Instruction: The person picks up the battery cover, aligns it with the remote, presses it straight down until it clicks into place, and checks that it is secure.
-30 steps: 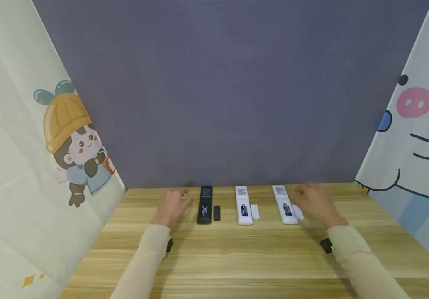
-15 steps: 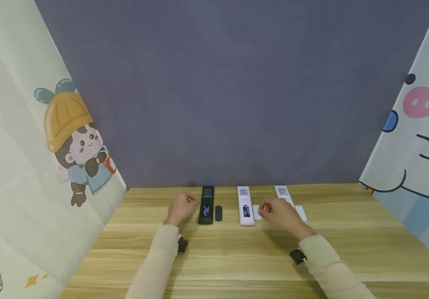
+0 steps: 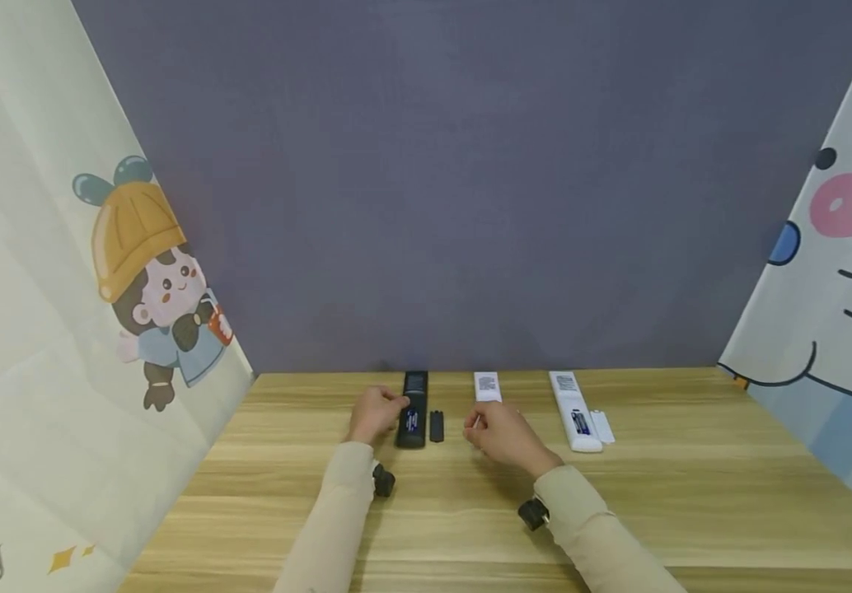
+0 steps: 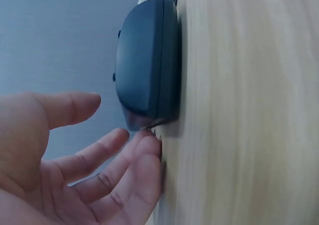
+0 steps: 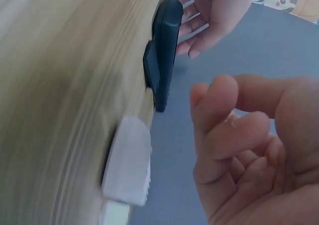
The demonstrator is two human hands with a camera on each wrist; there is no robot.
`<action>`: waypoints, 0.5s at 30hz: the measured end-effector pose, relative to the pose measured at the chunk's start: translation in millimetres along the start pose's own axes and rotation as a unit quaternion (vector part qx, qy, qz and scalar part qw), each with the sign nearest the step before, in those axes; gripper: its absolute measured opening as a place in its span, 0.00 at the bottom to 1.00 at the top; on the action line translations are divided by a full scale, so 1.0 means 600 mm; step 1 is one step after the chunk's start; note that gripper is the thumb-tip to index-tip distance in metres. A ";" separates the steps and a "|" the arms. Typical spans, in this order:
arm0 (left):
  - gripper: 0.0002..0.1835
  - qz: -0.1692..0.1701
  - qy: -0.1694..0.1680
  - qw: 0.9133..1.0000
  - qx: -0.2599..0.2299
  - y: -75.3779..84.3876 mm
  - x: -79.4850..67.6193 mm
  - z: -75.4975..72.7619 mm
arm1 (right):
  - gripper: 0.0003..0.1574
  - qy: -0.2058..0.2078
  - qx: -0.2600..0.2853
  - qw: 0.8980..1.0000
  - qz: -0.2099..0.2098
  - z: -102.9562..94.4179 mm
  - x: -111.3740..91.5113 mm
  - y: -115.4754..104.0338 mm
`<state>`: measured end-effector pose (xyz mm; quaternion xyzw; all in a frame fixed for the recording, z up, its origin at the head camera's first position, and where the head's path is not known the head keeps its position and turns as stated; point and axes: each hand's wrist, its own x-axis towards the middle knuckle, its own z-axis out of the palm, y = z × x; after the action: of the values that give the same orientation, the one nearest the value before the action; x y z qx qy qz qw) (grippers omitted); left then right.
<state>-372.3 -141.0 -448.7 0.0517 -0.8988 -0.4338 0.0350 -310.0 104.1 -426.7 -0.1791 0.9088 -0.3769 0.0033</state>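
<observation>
My left hand is at the left edge of a black remote control lying back side up, its compartment uncovered with batteries inside. In the left wrist view, the thumb stands apart from the remote and the loosely bent fingers reach its side; whether they touch is hard to tell. A black battery cover lies right of that remote. My right hand hovers over the lower part of a white remote control, hiding its compartment. The right fingers are loosely curled with nothing visible between them.
Farther right lies another white remote control with batteries showing and a white battery cover beside it. A wooden table carries everything. A dark grey backdrop rises at its far edge, with printed cloths on both sides.
My right hand has moved left from beside the right-hand white remote, across to the middle one. My left hand has shifted right, up to the black remote.
</observation>
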 end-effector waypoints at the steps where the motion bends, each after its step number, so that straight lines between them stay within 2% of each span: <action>1: 0.14 -0.002 -0.001 1.000 -0.006 0.000 0.001 0.002 | 0.04 0.001 0.005 1.000 0.005 0.004 0.004 -0.002; 6: 0.14 -0.012 0.003 1.000 -0.010 0.001 0.005 0.010 | 0.03 0.011 0.024 0.999 0.019 0.023 0.024 -0.010; 15: 0.15 -0.033 0.010 0.999 0.021 0.012 0.003 0.010 | 0.12 0.019 0.013 0.999 0.042 0.045 0.055 -0.026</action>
<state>-375.4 -132.1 -446.9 0.0862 -0.9052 -0.4152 0.0291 -331.9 64.7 -431.3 -0.1335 0.9104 -0.3916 0.0037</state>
